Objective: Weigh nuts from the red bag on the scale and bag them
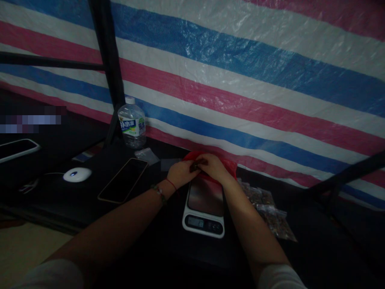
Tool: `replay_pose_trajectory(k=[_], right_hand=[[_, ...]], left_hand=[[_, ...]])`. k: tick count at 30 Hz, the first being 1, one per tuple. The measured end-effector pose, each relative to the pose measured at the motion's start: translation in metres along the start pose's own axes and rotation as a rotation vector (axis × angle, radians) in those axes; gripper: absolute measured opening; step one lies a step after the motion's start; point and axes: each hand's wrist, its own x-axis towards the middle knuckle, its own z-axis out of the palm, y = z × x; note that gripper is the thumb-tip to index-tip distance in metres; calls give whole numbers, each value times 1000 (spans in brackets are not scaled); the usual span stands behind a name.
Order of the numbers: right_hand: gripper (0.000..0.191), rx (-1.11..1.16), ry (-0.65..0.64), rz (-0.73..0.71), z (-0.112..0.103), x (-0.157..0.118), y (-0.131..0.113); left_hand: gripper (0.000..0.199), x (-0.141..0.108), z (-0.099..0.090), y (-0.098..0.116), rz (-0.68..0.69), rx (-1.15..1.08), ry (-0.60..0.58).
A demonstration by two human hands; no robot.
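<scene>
My left hand [181, 173], with a red string and a beaded bracelet at the wrist, meets my right hand [213, 166] above the far end of a digital kitchen scale [206, 200]. The fingers of both are closed together around something small and dark, too dim to name. Behind and beneath them lies a red plastic bag [231, 166], partly covered by my hands. The scale has a white body, a metal plate and a lit display. To the right of my right forearm lie several small zip bags [276, 220] filled with brownish bits.
A dark phone [124, 180] and a white round device [77, 174] lie on the black surface to the left. Behind them stand a clear plastic bottle [131, 124] and a small clear bag [146, 155]. Another phone [18, 149] is far left. Striped sheeting [240, 100] hangs behind.
</scene>
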Motion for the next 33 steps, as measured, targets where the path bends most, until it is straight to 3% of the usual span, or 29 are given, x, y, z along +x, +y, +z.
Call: replay_pose_trajectory(k=[9, 13, 19, 24, 28, 33], right_hand=[[23, 68, 128, 14, -2, 2, 9], [23, -15, 199, 71, -5, 3, 16], [34, -185, 56, 214, 4, 1, 33], [35, -141, 62, 215, 2, 2, 40], [32, -124, 38, 208, -4, 2, 40], [24, -98, -57, 227, -12, -7, 33]], left_hand=[[38, -1, -2, 0, -18, -36, 27], [41, -1, -1, -1, -23, -57, 34], [43, -2, 0, -1, -2, -79, 82], [43, -5, -2, -1, 7, -113, 83], [42, -8, -8, -2, 168, -185, 35], [38, -16, -14, 6, 412, -209, -189]])
